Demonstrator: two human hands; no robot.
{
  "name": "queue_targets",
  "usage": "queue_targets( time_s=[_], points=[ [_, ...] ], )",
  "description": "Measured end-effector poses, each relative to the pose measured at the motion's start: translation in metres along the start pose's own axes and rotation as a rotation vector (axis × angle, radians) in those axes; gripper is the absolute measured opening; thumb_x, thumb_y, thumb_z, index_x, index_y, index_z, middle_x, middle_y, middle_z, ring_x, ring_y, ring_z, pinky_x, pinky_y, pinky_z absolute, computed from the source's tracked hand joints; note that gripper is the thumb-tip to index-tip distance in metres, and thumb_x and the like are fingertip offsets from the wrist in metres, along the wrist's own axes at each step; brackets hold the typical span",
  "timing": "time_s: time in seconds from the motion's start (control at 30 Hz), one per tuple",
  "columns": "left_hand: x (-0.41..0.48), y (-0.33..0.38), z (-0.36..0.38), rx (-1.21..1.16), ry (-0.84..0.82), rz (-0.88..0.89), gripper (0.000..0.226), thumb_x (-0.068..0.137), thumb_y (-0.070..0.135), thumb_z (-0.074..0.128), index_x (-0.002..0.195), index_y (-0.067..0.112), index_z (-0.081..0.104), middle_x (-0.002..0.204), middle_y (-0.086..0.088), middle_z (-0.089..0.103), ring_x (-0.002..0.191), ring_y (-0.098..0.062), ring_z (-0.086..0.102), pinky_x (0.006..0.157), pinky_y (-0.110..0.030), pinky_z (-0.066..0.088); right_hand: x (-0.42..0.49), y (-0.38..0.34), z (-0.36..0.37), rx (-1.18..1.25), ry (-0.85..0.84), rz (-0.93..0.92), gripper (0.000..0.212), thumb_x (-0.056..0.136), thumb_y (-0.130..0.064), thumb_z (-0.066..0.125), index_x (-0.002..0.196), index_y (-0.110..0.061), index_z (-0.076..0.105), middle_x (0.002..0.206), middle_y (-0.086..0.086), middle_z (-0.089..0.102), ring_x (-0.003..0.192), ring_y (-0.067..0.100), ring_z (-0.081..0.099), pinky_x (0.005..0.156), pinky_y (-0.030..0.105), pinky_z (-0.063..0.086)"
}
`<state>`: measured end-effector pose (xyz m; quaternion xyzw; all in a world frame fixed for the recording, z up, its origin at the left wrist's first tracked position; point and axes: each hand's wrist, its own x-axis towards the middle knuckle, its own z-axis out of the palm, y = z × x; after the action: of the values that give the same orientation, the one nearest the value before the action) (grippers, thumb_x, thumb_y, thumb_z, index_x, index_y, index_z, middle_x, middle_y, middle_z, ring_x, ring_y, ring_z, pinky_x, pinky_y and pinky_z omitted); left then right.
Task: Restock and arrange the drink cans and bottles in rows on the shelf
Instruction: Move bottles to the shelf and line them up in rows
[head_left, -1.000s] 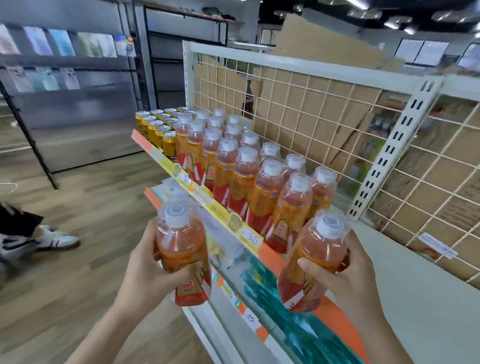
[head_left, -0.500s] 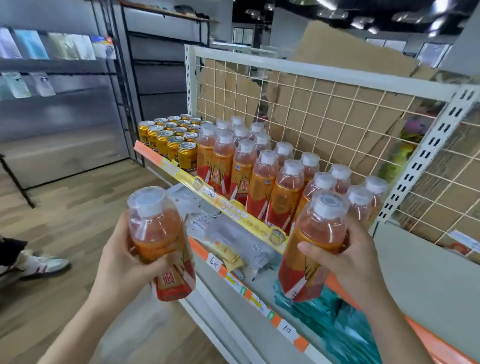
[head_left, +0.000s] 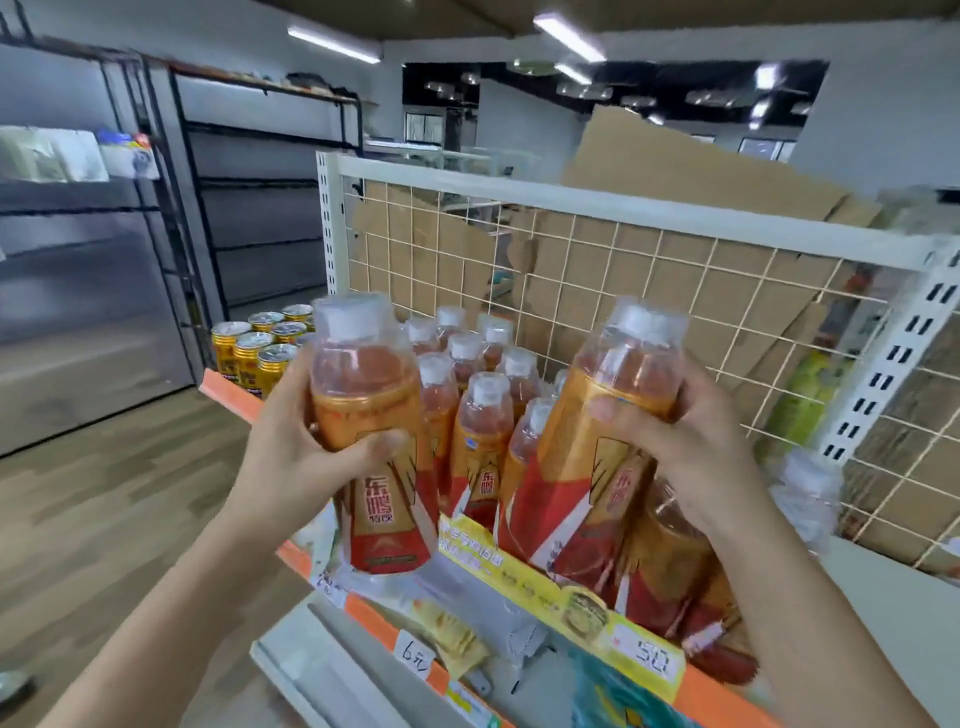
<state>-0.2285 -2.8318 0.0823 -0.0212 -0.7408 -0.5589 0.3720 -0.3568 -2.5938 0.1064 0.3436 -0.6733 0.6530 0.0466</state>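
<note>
My left hand grips an orange drink bottle with a white cap, held upright in front of the shelf edge. My right hand grips a second orange bottle, tilted a little left, over the shelf's front. Behind them several matching bottles stand in rows on the top shelf. Gold cans stand in rows at the shelf's left end.
A white wire grid back panel closes the shelf's rear, with cardboard behind it. A lower shelf holds packaged goods and price tags. Dark shelving stands at the left across a wooden floor aisle.
Both hands have risen and come closer to the shelf with their bottles, which now sit in front of the standing rows. The view has tilted upward.
</note>
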Motion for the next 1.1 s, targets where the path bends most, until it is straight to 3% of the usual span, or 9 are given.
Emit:
queue_targets(
  time_s=[0.13,0.3,0.37,0.5,0.57,0.7,0.9,1.03,1.1],
  points=[
    [0.059,-0.005,0.016,-0.02,-0.06,0.072,0.06,0.054,0.046,0.08,0.108,0.037,0.055,0.099,0.004,0.07,0.092,-0.018,0.068,0.074,-0.037,0.056,0.049,-0.008,-0.004,0.009,0.075,-0.002,0.056,0.046,-0.042,0.082,0.097,-0.028,0.064,0.092,-0.007,0.071,0.084,0.013,0.069,0.066,0.029,0.055],
    [0.129,-0.003,0.042,-0.03,-0.129,0.162,0.055,0.058,0.043,0.077,0.106,0.039,0.049,0.093,0.021,0.067,0.089,-0.003,0.067,0.065,-0.015,0.053,0.105,-0.021,-0.012,-0.074,0.127,-0.068,0.044,0.054,-0.034,0.082,0.094,-0.027,0.063,0.092,-0.008,0.07,0.087,0.014,0.067,0.068,0.03,0.053],
    [0.155,-0.007,0.053,-0.037,-0.162,0.165,0.06,0.058,0.038,0.082,0.107,0.034,0.048,0.094,0.018,0.067,0.088,-0.002,0.066,0.065,-0.014,0.052,0.125,-0.019,-0.017,-0.122,0.162,-0.071,0.042,0.056,-0.032,0.081,0.094,-0.026,0.062,0.088,-0.011,0.07,0.084,0.011,0.067,0.067,0.027,0.053],
    [0.208,-0.028,0.076,-0.11,-0.256,0.145,0.069,0.058,0.036,0.082,0.114,0.021,0.045,0.103,0.006,0.065,0.09,-0.007,0.067,0.067,-0.019,0.054,0.16,-0.007,-0.023,-0.273,0.215,-0.054,0.064,0.054,-0.038,0.083,0.11,-0.014,0.061,0.099,-0.004,0.07,0.09,0.013,0.068,0.082,0.039,0.056],
    [0.233,-0.04,0.089,-0.148,-0.282,0.109,0.072,0.055,0.035,0.08,0.116,0.019,0.045,0.1,0.006,0.066,0.086,-0.006,0.068,0.063,-0.018,0.054,0.173,0.001,-0.025,-0.326,0.236,-0.034,0.069,0.053,-0.04,0.083,0.112,-0.014,0.06,0.101,-0.004,0.07,0.091,0.01,0.067,0.082,0.035,0.055],
    [0.279,-0.068,0.121,-0.172,-0.378,0.08,0.075,0.054,0.03,0.083,0.117,0.019,0.044,0.103,0.006,0.065,0.087,-0.005,0.067,0.067,-0.02,0.055,0.196,0.024,-0.033,-0.401,0.282,0.057,0.068,0.056,-0.033,0.086,0.114,-0.014,0.057,0.103,-0.003,0.068,0.091,0.011,0.067,0.08,0.034,0.054],
    [0.329,-0.123,0.167,-0.048,-0.562,0.083,0.068,0.061,0.013,0.085,0.115,0.017,0.044,0.106,0.001,0.064,0.094,-0.014,0.065,0.081,-0.035,0.053,0.209,0.067,-0.044,-0.599,0.272,0.229,0.072,0.055,-0.019,0.088,0.118,-0.016,0.054,0.11,0.001,0.066,0.1,0.016,0.063,0.093,0.043,0.049],
    [0.333,-0.152,0.187,-0.01,-0.797,0.034,0.054,0.061,0.008,0.083,0.102,0.028,0.053,0.093,0.008,0.066,0.082,-0.001,0.064,0.075,-0.023,0.05,0.207,0.093,-0.045,-0.66,0.213,0.36,0.076,0.055,-0.013,0.087,0.122,-0.021,0.052,0.116,-0.002,0.063,0.106,0.015,0.06,0.098,0.041,0.046],
    [0.33,-0.166,0.194,0.03,-0.903,0.011,0.058,0.059,0.009,0.085,0.108,0.02,0.056,0.093,0.008,0.067,0.088,-0.006,0.064,0.075,-0.019,0.048,0.202,0.103,-0.044,-0.718,0.18,0.399,0.077,0.056,-0.014,0.087,0.123,-0.026,0.05,0.116,-0.005,0.063,0.107,0.012,0.059,0.098,0.035,0.045]
  ],
)
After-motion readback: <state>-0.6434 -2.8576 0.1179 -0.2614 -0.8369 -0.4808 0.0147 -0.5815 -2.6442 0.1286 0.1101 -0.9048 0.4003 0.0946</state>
